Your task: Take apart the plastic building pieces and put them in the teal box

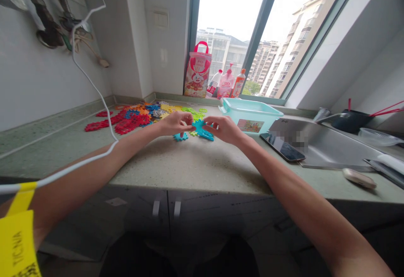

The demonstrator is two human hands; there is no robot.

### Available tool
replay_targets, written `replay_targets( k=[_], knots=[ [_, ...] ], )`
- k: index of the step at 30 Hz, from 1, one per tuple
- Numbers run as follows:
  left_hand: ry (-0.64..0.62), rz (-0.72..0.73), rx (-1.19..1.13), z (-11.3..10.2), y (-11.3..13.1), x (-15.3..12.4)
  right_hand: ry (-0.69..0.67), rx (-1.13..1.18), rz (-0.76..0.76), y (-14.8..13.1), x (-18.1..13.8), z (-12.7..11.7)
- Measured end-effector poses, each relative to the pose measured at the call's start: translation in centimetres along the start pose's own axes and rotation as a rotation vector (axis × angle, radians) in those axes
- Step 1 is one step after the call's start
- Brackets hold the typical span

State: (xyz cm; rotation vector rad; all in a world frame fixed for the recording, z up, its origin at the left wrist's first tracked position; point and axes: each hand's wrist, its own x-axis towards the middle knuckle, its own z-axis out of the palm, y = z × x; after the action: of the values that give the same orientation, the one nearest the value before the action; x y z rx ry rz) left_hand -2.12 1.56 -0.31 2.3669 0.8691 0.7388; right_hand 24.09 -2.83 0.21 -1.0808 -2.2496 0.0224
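A light-blue toy gear piece (198, 125) is pinched between my two hands above the counter. My left hand (177, 123) is closed on its left edge, thumb and fingertips together. On its right edge my right hand (224, 127) is closed in a similar pinch. Another blue gear (180, 137) lies on the counter below my left hand, and a blue piece (207, 135) is just under my right fingers. Behind my left hand spreads a pile sorted roughly by colour, with red gear pieces (126, 125), yellow pieces (172, 108) and green pieces (197, 112).
A turquoise plastic tub (255, 108) stands behind my right hand. Right of it are a phone (282, 146) and a steel sink (328, 142). A white cable (94, 85) hangs across the left side. Bottles (226, 83) and a bag (198, 75) line the windowsill.
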Motion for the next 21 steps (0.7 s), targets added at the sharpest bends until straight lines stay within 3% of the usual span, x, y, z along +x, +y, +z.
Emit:
replay_targets(
  k=[4, 7, 13, 21],
  knots=[
    [-0.044, 0.05, 0.438, -1.5, 0.1, -0.2, 0.102, -0.048, 0.045, 0.1, 0.2, -0.9],
    [-0.056, -0.013, 0.624, -2.9, 0.3, -0.4, 0.197, -0.111, 0.078, 0.4, 0.3, -1.3],
    [-0.295, -0.224, 0.567, -3.2, 0.0, -0.6, 0.255, -0.186, 0.137, 1.4, 0.3, -1.7],
    [-0.257, -0.126, 0.52, -2.1, -0.9, -0.2, 0.183, -0.213, 0.168, 1.4, 0.3, -1.7]
  ],
)
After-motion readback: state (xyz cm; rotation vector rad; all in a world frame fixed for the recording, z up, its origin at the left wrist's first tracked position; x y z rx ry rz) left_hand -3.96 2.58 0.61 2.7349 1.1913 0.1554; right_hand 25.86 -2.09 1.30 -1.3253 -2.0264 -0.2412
